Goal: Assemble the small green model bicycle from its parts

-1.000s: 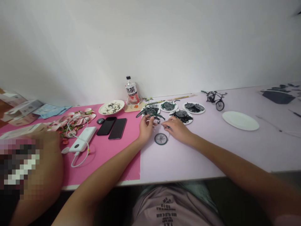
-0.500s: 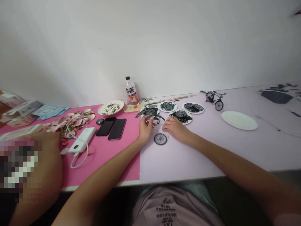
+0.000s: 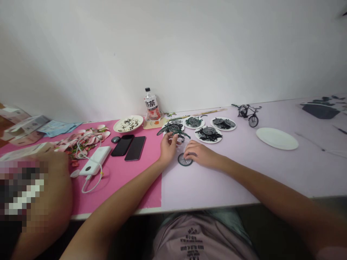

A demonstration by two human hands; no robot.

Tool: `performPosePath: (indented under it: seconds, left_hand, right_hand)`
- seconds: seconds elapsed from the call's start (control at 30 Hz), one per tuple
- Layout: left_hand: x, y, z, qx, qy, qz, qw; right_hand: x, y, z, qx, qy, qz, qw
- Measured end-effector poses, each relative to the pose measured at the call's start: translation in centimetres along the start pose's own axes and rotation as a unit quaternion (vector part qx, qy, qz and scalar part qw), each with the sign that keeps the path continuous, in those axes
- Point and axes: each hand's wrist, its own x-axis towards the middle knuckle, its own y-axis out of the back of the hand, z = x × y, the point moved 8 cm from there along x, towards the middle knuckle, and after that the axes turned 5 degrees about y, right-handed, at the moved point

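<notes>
Worktop: a long table, surfaced at left in pink sheeting [image 3: 135, 195] and at right in pale lilac sheeting [image 3: 230, 191], set against a white wall [image 3: 173, 54]. On the pink, two black smartphones [image 3: 135, 148], a white power bank [image 3: 96, 160] with cable and a heap of pink and green pieces [image 3: 90, 138] are laid out; another person's arm [image 3: 55, 191] is seen at far left.

Containers: one round cream dish [image 3: 116, 127], filled with small dark and pale pieces; one labelled bottle [image 3: 151, 104]; four small white plates [image 3: 213, 141], loaded with spoked wheels and black or green parts; one white oval plate [image 3: 277, 139], placed near an assembled miniature bicycle [image 3: 245, 115].

Miniature wheel [image 3: 182, 163]: dark-rimmed, finely spoked, laid flat on the lilac between the forearms, partly covered by the right hand [image 3: 200, 153]. The right fingers are drawn narrowly together; whether anything is gripped cannot be told. A dark green bicycle frame [image 3: 184, 135] is held in the left hand [image 3: 168, 148], beside the plates.
</notes>
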Motion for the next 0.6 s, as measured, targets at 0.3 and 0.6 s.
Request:
performPosePath:
  seconds: [0.3, 0.6]
  left_hand:
    - [-0.11, -0.03, 0.15, 0.004, 0.001, 0.0, 1.0]
    - [-0.14, -0.02, 0.21, -0.001, 0.003, -0.003, 1.0]
  right_hand:
    - [0.04, 0.13, -0.44, -0.011, -0.003, -0.003, 1.0]
    - [-0.04, 0.33, -0.24, 0.021, -0.039, -0.025, 0.999]
